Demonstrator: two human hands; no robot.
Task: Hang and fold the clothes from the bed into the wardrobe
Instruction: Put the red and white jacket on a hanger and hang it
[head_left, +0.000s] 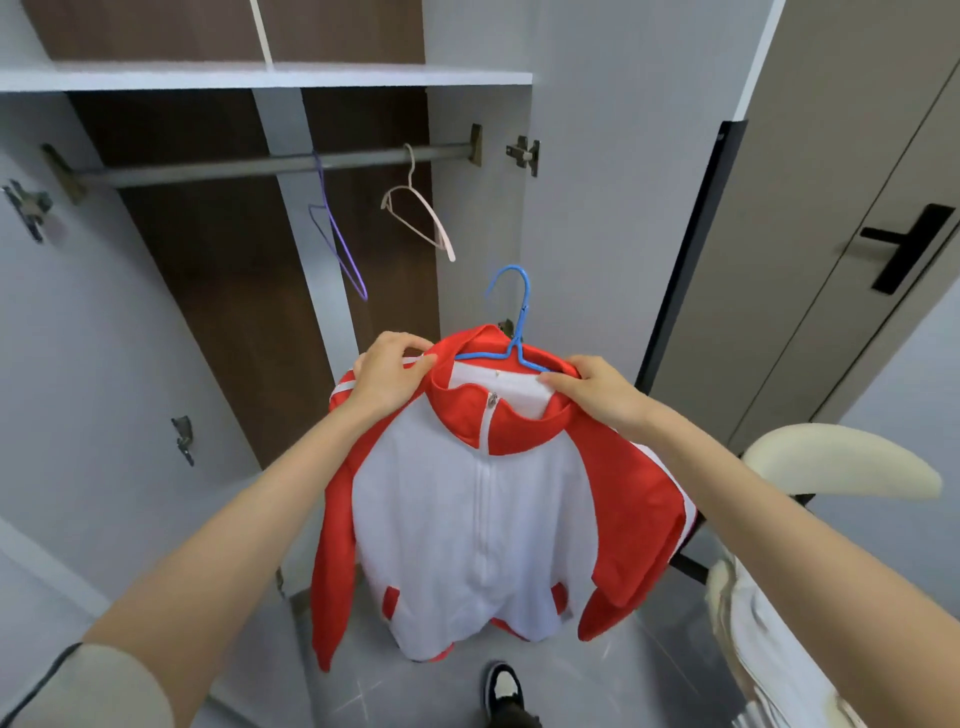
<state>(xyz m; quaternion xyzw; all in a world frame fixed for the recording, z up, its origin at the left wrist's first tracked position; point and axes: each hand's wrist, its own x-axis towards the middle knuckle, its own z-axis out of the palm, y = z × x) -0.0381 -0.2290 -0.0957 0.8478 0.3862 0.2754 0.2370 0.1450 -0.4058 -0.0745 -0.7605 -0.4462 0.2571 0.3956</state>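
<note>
**Red-and-white jacket (478, 519) going up on a blue hanger (511, 312)**

Head view: red sleeves and a red collar are framing a white, zipped front with two small red pocket trims. The jacket is hanging in mid-air in front of the open wardrobe (260, 75), below the rail (260, 166) and a little to its right, with its hem hanging above the grey floor. The blue hanger is sitting inside the neck, and its hook is sticking up free, not yet on the rail.

The left hand (387, 374) is pinching the jacket's shoulder, with fingers curled round the fabric. The right hand (597, 389) is clasping the other side of the collar in the same way, roughly where the hanger's arm is running under the cloth. A purple hanger (337, 244) and a pink hanger (421, 213) are dangling bare from the rail.

As for risk, both hands appear to be holding cloth rather than the hook, so the hanger is probably only resting in the neck. Tilting the jacket while lifting could let a shoulder slide off one arm, or let the hanger drop out. The hook could also snag the pink hanger on its way up, since that one is hanging nearest. A chair (841, 457) is standing just beside the right sleeve and could catch it.
</note>
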